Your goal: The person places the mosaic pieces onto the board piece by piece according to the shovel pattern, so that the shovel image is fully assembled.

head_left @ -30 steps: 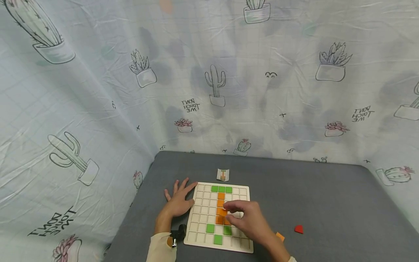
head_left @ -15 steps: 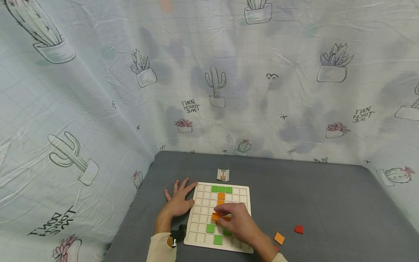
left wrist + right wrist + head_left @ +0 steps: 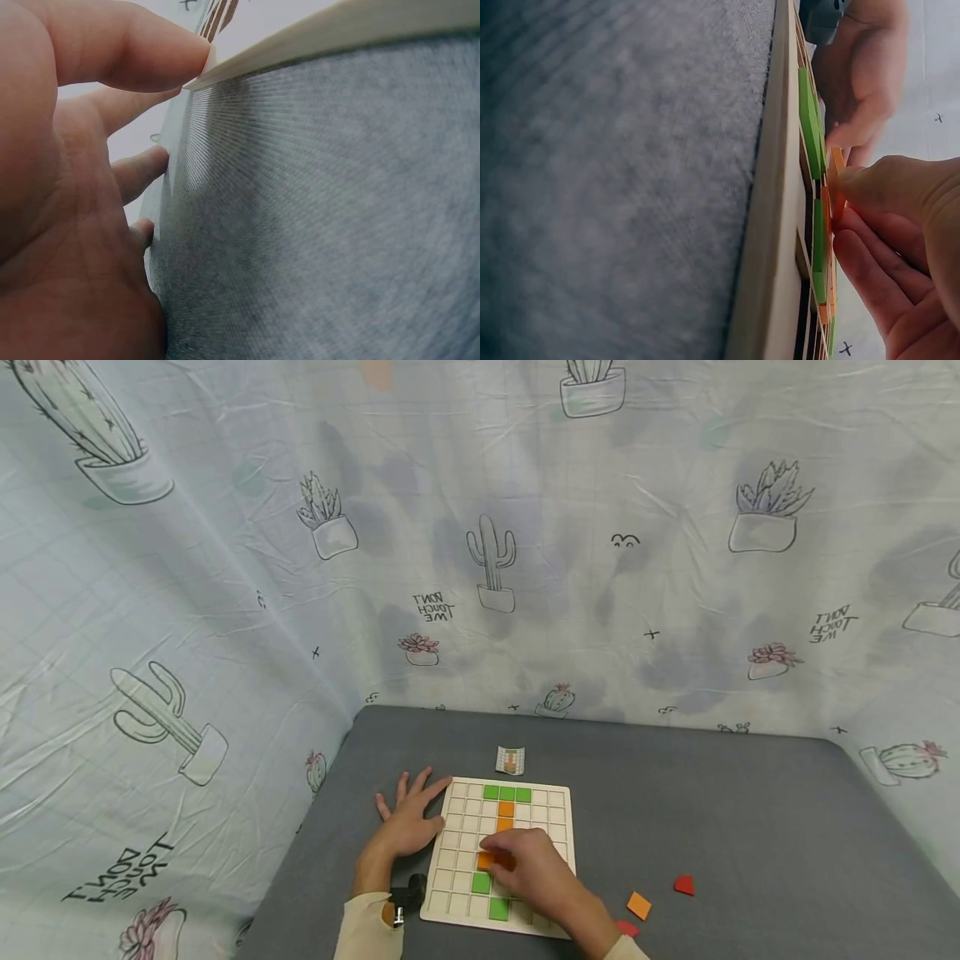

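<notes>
A pale wooden grid board (image 3: 452, 840) lies on the grey table. My left hand (image 3: 405, 827) spreads its fingers at the board's left side, the index finger at the far left corner and the thumb against the edge. My right hand (image 3: 534, 870) pinches an orange square tile (image 3: 485, 861) between thumb and fingers, over the left of the middle column. In the right wrist view this orange tile (image 3: 838, 161) stands slightly tilted at the board's surface. Green tiles (image 3: 507, 793) form a row at the far side, with orange tiles (image 3: 506, 809) below. Part of the pattern is hidden under my right hand.
A small pattern card (image 3: 511, 761) lies beyond the board. To the right are a loose orange tile (image 3: 639, 906), a red piece (image 3: 684, 885) and another red piece (image 3: 627, 928) beside my right forearm. Patterned cloth (image 3: 600, 635) hangs behind the table.
My right hand has moved left and slightly nearer with the orange tile. Its forearm no longer covers the loose orange tile and the near red piece. The left hand stays put.
</notes>
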The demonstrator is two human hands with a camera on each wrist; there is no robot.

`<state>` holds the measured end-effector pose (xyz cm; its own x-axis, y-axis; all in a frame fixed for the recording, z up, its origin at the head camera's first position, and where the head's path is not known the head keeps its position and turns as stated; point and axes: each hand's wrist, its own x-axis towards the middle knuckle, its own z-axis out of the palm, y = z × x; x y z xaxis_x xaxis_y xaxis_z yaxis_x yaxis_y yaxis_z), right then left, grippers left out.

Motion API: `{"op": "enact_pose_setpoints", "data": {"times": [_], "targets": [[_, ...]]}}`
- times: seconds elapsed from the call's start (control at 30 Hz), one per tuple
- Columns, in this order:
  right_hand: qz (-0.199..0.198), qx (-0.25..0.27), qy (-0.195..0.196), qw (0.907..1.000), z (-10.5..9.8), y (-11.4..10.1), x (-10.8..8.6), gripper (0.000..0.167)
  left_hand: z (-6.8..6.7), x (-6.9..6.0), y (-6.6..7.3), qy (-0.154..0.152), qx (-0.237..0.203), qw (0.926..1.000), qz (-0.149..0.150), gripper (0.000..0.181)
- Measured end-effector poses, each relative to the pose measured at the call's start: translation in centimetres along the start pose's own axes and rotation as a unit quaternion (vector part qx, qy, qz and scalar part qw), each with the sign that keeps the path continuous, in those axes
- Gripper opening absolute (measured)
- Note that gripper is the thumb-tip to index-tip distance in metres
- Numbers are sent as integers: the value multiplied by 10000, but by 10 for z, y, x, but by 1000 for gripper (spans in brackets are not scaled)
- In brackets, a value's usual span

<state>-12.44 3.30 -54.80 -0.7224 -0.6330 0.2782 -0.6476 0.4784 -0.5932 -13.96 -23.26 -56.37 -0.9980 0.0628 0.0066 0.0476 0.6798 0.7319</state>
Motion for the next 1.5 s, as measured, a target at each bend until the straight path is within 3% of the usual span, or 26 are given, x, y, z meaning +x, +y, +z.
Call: {"op": "enact_pose_setpoints", "data": {"times": [0.13,0.57,0.93,1.3,1.5], "targets": [[-61,-210,-92,9997,0,-3,2,28,0,-1,-1,67,-73,9999,108,68],[-214,-557,-198,9980,5,-7,5,28,-2,0,0,-59,168,9998,-93,68],[-184,-531,-213,9982,5,-5,4,29,-2,1,-1,-72,201,9997,-89,68],[-256,-18,187,9995,1,0,-4,28,0,-1,-2,141,-145,9995,250,69],[-140,304,272,9991,-6,3,-14,25,-1,0,1,-35,115,9999,-50,68]]}}
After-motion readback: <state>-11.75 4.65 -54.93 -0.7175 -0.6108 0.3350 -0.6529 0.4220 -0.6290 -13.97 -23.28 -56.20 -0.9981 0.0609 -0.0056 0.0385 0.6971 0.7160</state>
